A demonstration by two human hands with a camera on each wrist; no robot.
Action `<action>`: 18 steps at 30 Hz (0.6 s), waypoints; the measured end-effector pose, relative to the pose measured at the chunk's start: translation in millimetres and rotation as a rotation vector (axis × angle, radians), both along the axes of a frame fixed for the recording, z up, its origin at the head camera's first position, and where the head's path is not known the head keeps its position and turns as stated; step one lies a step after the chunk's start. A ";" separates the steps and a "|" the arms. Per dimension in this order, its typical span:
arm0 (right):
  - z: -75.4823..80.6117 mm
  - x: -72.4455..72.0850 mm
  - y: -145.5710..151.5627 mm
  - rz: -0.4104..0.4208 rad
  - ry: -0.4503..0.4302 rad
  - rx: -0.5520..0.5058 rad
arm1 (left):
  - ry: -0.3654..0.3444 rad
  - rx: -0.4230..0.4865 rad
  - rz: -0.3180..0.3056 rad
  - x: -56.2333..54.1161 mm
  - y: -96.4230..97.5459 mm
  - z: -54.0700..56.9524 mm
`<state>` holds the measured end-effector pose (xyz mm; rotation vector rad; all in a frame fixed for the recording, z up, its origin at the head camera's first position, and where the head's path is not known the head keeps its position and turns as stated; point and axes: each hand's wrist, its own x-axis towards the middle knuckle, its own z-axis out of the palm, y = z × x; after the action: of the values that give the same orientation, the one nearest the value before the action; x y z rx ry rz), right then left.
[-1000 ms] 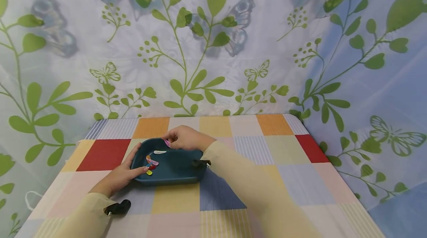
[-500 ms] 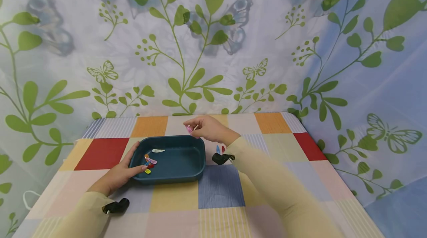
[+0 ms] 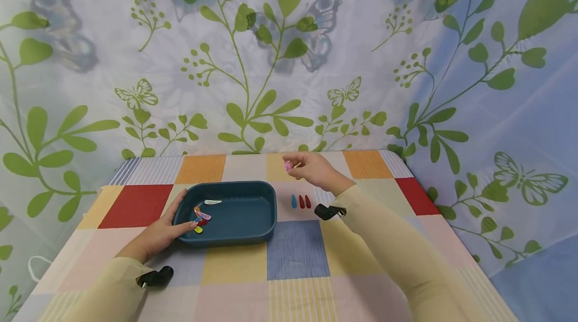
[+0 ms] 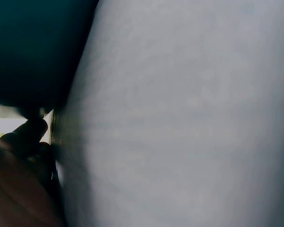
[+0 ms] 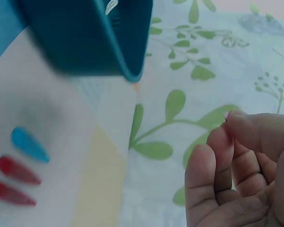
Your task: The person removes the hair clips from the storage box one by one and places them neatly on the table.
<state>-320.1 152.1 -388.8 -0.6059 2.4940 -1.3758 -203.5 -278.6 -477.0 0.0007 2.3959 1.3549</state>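
In the head view a dark teal tray [image 3: 244, 235] stands left of centre on the table. My left hand [image 3: 155, 235] holds its left end, the thumb over the rim and the fingers along the outer side. Inside lie a white snap hair clip [image 3: 212, 202] and, near my thumb, a small pile with a yellow hair clip [image 3: 198, 229] and a pink hair clip [image 3: 204, 215]. My right hand [image 3: 316, 170] pinches another pink hair clip [image 3: 287, 165] between thumb and fingertips, raised above the table right of the tray. Only its tip shows in the right wrist view.
Right of the tray a blue hair clip [image 3: 294, 201] and two red hair clips [image 3: 304, 201] lie side by side on the patchwork tablecloth [image 3: 300, 257]. A leaf-printed curtain [image 3: 253, 61] hangs behind the table. Black wrist cameras sit on both sleeves.
My right hand has lifted the pink hair clip out of the tray and carried it to the right. The blue and red clips came into sight. My left hand stays on the tray.
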 end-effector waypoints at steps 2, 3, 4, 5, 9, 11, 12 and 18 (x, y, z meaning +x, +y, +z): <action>-4.1 -0.7 9.0 -0.015 -0.008 0.009 | 0.001 -0.002 0.000 -0.3 -0.4 -0.5; -5.8 -0.6 13.0 -0.027 -0.012 0.015 | 0.002 -0.002 0.000 -0.3 -0.6 -0.6; -7.8 -0.5 17.2 -0.037 -0.016 0.022 | 0.002 -0.001 0.000 -0.4 -0.5 -0.5; -10.0 -0.4 21.0 -0.047 -0.019 0.028 | 0.002 0.000 0.000 -0.3 -0.3 -0.2; -19.5 1.3 34.3 -0.093 -0.040 0.045 | 0.002 -0.003 -0.003 1.0 0.9 1.0; -24.2 3.2 40.1 -0.111 -0.051 0.054 | 0.004 -0.005 -0.004 1.4 1.5 1.4; -26.6 4.1 42.7 -0.121 -0.056 0.061 | 0.005 -0.005 -0.005 1.4 1.7 1.3; -40.5 8.7 54.8 -0.168 -0.068 0.132 | 0.009 0.004 -0.006 0.6 1.0 -0.5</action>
<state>-311.4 206.9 -429.3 -0.3240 2.6049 -1.2495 -202.9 -277.6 -477.5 0.0151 2.3984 1.3592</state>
